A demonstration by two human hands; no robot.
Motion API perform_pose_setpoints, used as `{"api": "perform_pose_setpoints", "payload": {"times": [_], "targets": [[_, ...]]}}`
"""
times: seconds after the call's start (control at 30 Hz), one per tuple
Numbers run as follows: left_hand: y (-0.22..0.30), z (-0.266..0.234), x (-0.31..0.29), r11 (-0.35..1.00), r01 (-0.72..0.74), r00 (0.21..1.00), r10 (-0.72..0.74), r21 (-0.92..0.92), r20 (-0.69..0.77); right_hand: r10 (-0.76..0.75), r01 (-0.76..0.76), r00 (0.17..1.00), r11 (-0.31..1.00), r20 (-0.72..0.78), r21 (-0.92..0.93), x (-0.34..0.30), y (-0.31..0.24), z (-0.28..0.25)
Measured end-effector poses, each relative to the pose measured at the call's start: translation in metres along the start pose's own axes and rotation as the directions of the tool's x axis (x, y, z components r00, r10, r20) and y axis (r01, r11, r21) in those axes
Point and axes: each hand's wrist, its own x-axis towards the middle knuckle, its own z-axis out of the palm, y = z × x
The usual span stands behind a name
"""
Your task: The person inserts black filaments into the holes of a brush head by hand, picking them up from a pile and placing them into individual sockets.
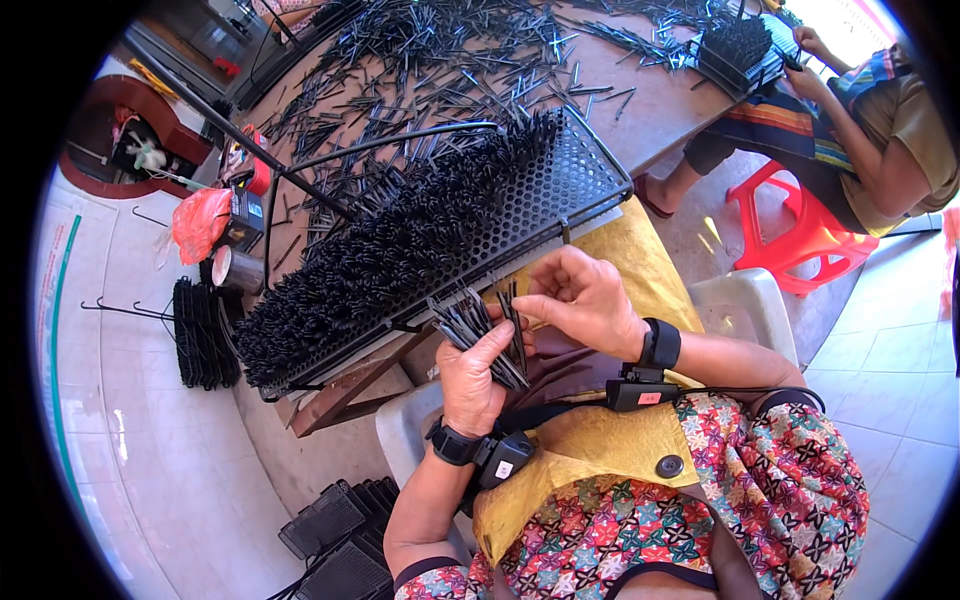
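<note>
A bundle of thin black strips (462,318) is gripped in my left hand (472,385), the thumb lying across it and the strip ends fanned out. Close on its right, my right hand (590,300) has curled fingers, and its thumb tip is at a few strips standing apart from the bundle. Whether a strip is pinched there is hidden. Just beyond both hands, a long black perforated rack (545,205) lies slanted on the table. Dense rows of upright black strips (385,235) fill most of its holes; bare holes show along its near right part.
Loose black strips (430,65) are scattered over the brown table (640,125). At the far right a person (885,140) works at another rack (735,50), near a red stool (800,225). Black racks (345,530) are stacked on the floor at lower left. A red bag (202,222) sits left.
</note>
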Motion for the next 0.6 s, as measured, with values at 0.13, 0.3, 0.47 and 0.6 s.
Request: {"api": "perform_pose_setpoints", "payload": {"times": [0.13,0.3,0.47,0.6], "targets": [[-0.007,0.0,0.0,0.998,-0.016,1.0,0.016,0.063,-0.01,0.24,-0.247,0.967,0.965,0.084,0.091,0.006,0.0,-0.003],[-0.007,0.0,0.001,0.999,-0.013,0.998,0.016,0.049,-0.058,0.153,-0.154,0.988,0.987,0.031,0.033,0.014,0.003,-0.01],[-0.006,-0.001,0.001,1.0,-0.024,0.999,0.024,0.014,-0.049,0.069,-0.07,0.997,0.997,0.022,0.032,0.033,-0.012,-0.017],[-0.006,-0.002,0.002,0.999,-0.006,0.999,0.009,0.043,-0.05,0.045,-0.044,0.999,0.998,0.015,-0.05,0.043,-0.013,-0.016]]}}
